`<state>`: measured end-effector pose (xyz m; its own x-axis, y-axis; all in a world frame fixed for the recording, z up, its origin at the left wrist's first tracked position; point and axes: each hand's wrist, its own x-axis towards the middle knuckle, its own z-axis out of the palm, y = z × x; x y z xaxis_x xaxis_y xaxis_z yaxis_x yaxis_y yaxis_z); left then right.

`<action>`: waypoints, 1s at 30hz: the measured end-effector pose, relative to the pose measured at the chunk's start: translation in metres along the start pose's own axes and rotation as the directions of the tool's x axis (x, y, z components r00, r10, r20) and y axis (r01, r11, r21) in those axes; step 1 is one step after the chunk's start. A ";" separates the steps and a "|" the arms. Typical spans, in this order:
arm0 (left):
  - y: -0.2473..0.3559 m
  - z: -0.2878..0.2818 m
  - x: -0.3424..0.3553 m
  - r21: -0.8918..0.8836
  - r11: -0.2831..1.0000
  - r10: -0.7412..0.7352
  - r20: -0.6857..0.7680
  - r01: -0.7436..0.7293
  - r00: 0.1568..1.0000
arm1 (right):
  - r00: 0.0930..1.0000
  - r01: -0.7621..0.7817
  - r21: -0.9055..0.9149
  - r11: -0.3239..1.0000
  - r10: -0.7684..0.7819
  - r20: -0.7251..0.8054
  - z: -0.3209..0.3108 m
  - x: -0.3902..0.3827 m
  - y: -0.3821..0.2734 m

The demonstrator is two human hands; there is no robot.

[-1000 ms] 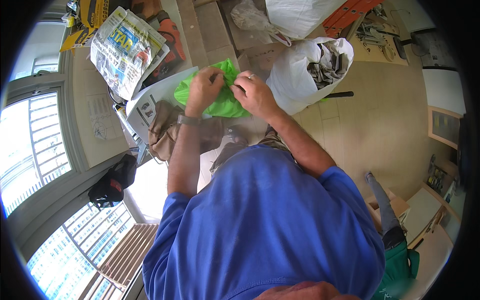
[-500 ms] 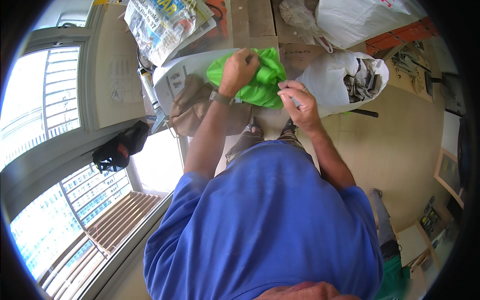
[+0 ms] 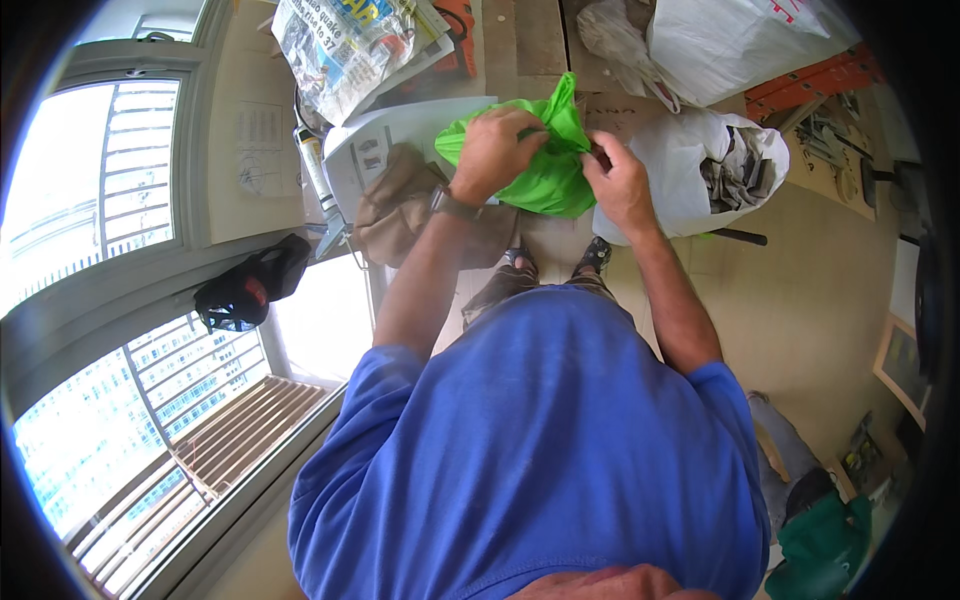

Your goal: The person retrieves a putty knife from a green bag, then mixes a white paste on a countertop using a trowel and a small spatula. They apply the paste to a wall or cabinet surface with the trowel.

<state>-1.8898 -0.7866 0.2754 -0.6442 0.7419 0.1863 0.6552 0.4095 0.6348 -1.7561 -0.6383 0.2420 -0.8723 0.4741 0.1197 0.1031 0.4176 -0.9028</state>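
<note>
We hold the crumpled bright green plastic bag [image 3: 545,165] between us, just beside the white sack [image 3: 700,170]. Our left hand [image 3: 495,150] clutches its left side, our right hand [image 3: 620,180] pinches its right edge (both fists closed), its neck pointing away.

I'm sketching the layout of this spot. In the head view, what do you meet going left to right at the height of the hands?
Black bag → brown bag → left hand → green plastic bag → right hand → white sack.
</note>
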 end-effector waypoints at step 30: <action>0.011 -0.073 -0.058 -0.449 0.846 -0.491 -0.449 0.287 0.746 | 0.991 0.096 0.220 0.971 -0.114 0.070 -0.036 -0.042 -0.013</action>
<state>-1.8739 -0.8636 0.3267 -0.9799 0.1143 0.1637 0.1923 0.3208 0.9274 -1.7037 -0.6356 0.2634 -0.9098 0.3678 0.1924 -0.0888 0.2801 -0.9558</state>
